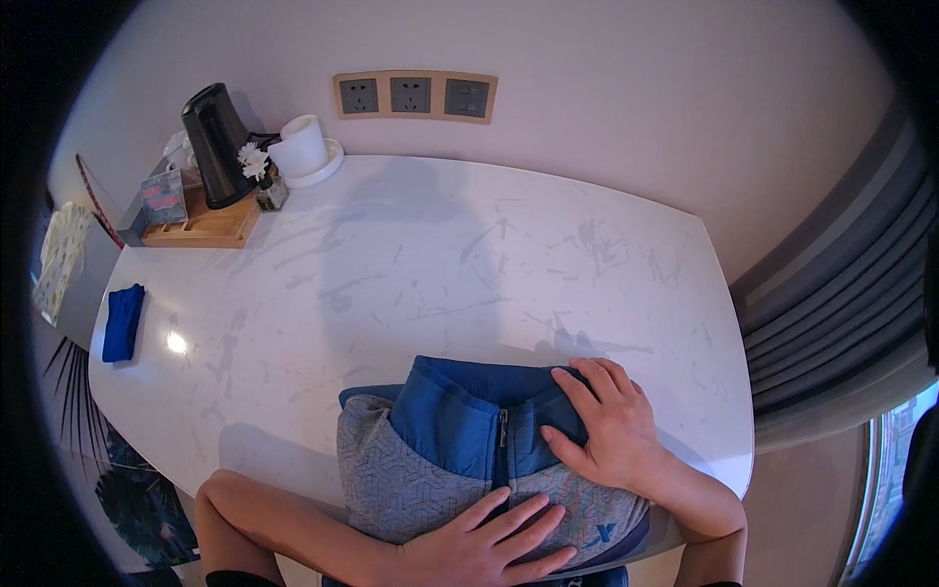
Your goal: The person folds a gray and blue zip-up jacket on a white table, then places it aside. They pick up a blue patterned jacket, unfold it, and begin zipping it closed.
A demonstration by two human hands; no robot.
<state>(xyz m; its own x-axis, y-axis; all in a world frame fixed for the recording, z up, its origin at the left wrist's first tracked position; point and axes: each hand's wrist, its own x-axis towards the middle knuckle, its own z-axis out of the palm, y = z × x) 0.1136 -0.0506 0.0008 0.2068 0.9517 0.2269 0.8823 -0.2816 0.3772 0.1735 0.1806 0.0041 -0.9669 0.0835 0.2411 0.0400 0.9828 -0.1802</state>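
A folded grey jacket point(411, 469) with a blue stand-up collar and a front zipper lies at the near edge of the white marble-patterned table point(411, 279). Its collar points away from me, and a small blue logo marks the chest. My left hand point(491, 539) rests flat over the lower front, fingers spread across the zipper line. At the right end of the collar, my right hand point(612, 425) lies with its fingertips curled over the blue fabric and its thumb on the front. Whether the right fingers pinch the cloth is hard to see.
A folded blue cloth point(123, 323) lies by the left edge. At the back left are a black kettle point(216, 147), a wooden tray point(209, 220), a small flower vase point(271, 192) and a white cup point(301, 150). Wall sockets point(415, 97) sit behind; a grey curtain point(836, 323) hangs right.
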